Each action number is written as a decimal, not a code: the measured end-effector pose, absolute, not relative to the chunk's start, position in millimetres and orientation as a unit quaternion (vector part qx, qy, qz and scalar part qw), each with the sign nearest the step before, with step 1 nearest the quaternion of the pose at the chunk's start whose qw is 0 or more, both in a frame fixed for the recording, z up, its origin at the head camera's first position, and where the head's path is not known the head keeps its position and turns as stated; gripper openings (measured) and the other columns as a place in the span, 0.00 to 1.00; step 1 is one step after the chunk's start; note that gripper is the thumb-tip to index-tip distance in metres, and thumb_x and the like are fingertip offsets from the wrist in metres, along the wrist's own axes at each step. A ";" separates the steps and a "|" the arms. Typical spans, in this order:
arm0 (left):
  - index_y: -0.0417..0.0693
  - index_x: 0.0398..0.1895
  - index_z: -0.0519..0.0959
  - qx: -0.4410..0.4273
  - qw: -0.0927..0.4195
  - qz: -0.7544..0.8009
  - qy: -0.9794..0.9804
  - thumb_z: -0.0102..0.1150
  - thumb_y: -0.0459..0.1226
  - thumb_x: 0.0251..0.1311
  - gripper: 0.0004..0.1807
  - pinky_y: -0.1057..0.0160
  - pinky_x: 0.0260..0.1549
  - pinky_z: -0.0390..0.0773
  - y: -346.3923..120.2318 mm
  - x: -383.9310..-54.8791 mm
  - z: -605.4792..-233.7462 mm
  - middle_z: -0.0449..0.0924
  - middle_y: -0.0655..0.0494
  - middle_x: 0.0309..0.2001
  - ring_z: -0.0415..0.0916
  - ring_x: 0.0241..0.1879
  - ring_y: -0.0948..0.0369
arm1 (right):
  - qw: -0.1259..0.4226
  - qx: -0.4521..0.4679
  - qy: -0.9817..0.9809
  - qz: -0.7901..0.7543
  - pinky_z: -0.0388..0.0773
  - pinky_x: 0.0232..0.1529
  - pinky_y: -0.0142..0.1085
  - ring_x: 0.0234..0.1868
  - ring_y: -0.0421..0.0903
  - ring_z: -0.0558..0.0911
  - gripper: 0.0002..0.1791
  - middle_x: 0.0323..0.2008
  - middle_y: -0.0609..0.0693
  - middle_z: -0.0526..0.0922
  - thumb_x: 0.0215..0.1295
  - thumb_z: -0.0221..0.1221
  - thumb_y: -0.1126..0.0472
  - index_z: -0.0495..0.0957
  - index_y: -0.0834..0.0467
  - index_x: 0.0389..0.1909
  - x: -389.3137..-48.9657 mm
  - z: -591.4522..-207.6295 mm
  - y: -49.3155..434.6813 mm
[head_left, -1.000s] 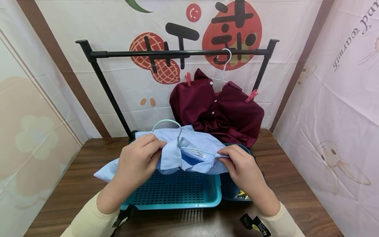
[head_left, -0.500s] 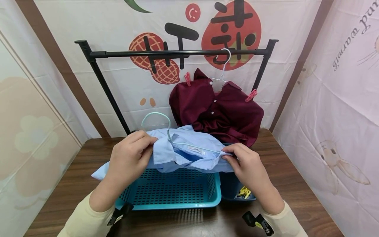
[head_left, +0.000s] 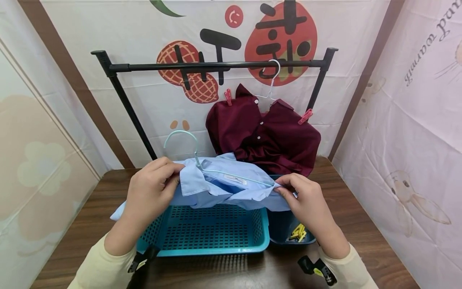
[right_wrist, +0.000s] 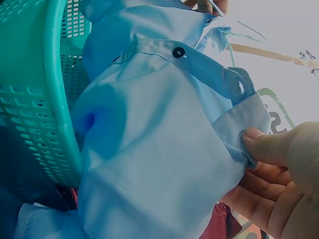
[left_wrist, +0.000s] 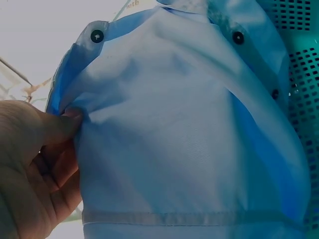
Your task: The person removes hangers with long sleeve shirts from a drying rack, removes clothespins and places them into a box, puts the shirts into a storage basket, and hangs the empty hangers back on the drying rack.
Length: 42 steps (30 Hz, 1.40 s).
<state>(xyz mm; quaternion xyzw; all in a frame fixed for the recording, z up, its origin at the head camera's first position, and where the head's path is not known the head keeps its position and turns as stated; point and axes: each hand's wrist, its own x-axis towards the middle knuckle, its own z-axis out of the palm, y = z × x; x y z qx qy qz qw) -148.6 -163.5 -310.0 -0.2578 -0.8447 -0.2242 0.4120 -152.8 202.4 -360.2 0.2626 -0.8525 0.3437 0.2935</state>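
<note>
Light-blue button-up shirt (head_left: 216, 200) hangs above a teal perforated basket (head_left: 213, 252), a mint-green hanger (head_left: 197, 155) in its neck opening. Thumb against fingers, the left hand (head_left: 151, 188) pinches cloth beside the collar; the right hand (head_left: 304, 196) pinches cloth near the hanger's end.

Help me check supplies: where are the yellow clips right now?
In the head view, the yellow clips lie in the dark blue bin, just right of the teal basket and pictured below the right hand.
</note>
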 end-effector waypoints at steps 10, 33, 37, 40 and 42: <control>0.46 0.36 0.89 -0.254 0.414 -0.238 -0.841 0.68 0.22 0.54 0.12 0.71 0.28 0.65 -169.7 -149.1 -312.8 0.81 0.60 0.30 0.69 0.28 0.65 | 0.273 0.228 -0.860 0.364 0.78 0.28 0.28 0.28 0.36 0.76 0.11 0.33 0.41 0.85 0.57 0.74 0.68 0.85 0.52 0.38 -150.1 -356.4 205.1; 0.41 0.39 0.89 -0.210 0.400 -0.274 -0.849 0.68 0.23 0.58 0.09 0.80 0.33 0.68 -186.6 -148.6 -317.0 0.83 0.56 0.34 0.73 0.32 0.66 | 0.160 0.148 -0.880 0.421 0.81 0.30 0.32 0.29 0.43 0.81 0.07 0.31 0.43 0.87 0.64 0.69 0.66 0.84 0.51 0.36 -152.0 -356.4 206.1; 0.41 0.39 0.89 -0.216 0.416 -0.268 -0.842 0.68 0.22 0.58 0.09 0.79 0.33 0.68 -185.8 -148.5 -317.1 0.83 0.55 0.34 0.73 0.31 0.66 | 0.116 0.139 -0.878 0.443 0.81 0.30 0.34 0.31 0.46 0.84 0.04 0.31 0.43 0.88 0.66 0.67 0.66 0.84 0.53 0.36 -154.4 -357.0 207.8; 0.40 0.38 0.88 -0.220 0.426 -0.268 -0.836 0.68 0.22 0.58 0.09 0.79 0.32 0.68 -185.7 -148.8 -316.8 0.83 0.54 0.33 0.73 0.30 0.66 | 0.086 0.134 -0.878 0.452 0.82 0.32 0.35 0.33 0.48 0.86 0.02 0.31 0.44 0.88 0.67 0.68 0.64 0.84 0.55 0.37 -156.3 -357.9 208.6; 0.40 0.38 0.88 -0.220 0.431 -0.271 -0.832 0.68 0.21 0.57 0.09 0.79 0.33 0.68 -185.4 -149.1 -316.8 0.83 0.53 0.32 0.73 0.30 0.65 | 0.069 0.130 -0.879 0.453 0.82 0.33 0.35 0.34 0.48 0.86 0.02 0.31 0.44 0.88 0.66 0.68 0.63 0.84 0.57 0.37 -157.4 -358.9 208.7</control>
